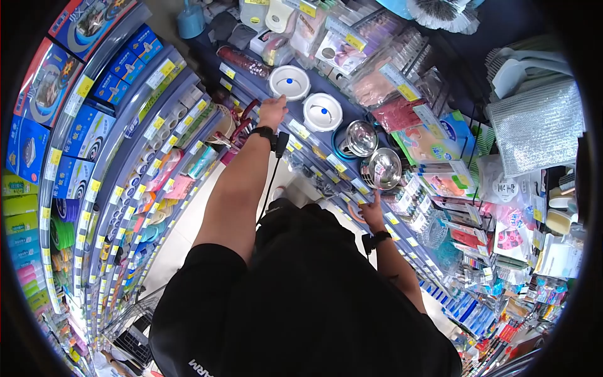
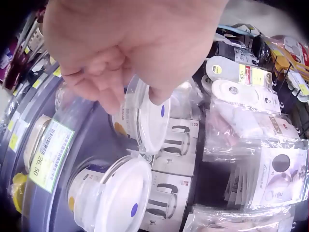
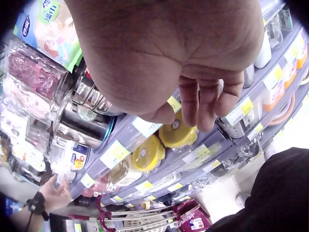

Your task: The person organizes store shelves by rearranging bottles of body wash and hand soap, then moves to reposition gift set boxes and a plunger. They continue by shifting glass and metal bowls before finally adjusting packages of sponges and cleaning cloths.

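My left hand [image 1: 273, 113] is at the near edge of a round container with a white lid and blue knob [image 1: 290, 80] on the shelf. In the left wrist view, the thumb lies on the rim of that white-lidded container [image 2: 155, 124] and the curled fingers are at its side. A second white-lidded container [image 1: 323, 113] stands beside it. My right hand [image 1: 374, 213] is at the shelf edge by a shiny steel pot [image 1: 385, 169], fingers loosely bent and holding nothing. Another steel-lidded pot [image 1: 361, 138] sits close by. Below the right hand are yellow-lidded jars [image 3: 147, 153].
Price tags [image 2: 50, 154] line the shelf's front edge. Boxes picturing kettles [image 2: 164, 195] stand behind the containers. Packaged goods hang above, including a silvery mat [image 1: 534, 129]. Another stocked shelf with blue boxes [image 1: 88, 132] rises on the left, across a narrow aisle floor [image 1: 188, 235].
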Demonstrator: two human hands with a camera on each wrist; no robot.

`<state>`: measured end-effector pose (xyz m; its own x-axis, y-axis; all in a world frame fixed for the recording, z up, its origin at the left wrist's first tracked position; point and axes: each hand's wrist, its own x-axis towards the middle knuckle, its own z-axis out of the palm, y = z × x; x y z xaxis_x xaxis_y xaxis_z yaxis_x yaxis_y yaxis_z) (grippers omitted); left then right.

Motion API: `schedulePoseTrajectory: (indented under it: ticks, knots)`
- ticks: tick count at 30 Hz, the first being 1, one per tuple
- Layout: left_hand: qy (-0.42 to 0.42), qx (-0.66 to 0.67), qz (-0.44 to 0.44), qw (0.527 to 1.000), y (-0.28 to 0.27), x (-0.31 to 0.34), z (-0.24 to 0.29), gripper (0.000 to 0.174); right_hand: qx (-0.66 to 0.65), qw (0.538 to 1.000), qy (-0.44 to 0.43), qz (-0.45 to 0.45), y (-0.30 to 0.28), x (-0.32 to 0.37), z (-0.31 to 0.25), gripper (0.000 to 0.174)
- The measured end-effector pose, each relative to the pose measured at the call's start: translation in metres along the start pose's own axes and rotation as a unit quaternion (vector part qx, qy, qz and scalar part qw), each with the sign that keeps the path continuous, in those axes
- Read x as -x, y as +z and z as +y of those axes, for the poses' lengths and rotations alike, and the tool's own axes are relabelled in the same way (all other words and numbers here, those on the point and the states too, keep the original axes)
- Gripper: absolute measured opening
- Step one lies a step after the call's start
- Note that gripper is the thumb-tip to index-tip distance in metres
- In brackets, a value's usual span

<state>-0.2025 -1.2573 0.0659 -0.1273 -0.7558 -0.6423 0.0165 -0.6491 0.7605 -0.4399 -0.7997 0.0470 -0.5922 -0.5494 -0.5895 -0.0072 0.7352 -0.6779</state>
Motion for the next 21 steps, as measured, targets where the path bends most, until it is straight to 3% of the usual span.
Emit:
schedulePoseTrajectory:
  ticks: [9, 16, 21]
  knots:
    - [-0.02, 0.03, 0.016, 0.999, -0.009, -0.001, 0.005, 0.029, 0.009, 1.0, 0.001, 0.001, -0.002, 0.013, -0.016, 0.091]
    - [-0.008, -0.016, 0.014, 1.0, -0.015, -0.018, -0.003, 0.031, 0.017, 1.0, -0.006, -0.001, -0.003, 0.007, -0.013, 0.092]
    - [-0.004, 0.014, 0.021, 1.0, -0.009, 0.006, 0.011, 0.029, 0.017, 1.0, -0.005, -0.002, -0.003, 0.005, -0.007, 0.093]
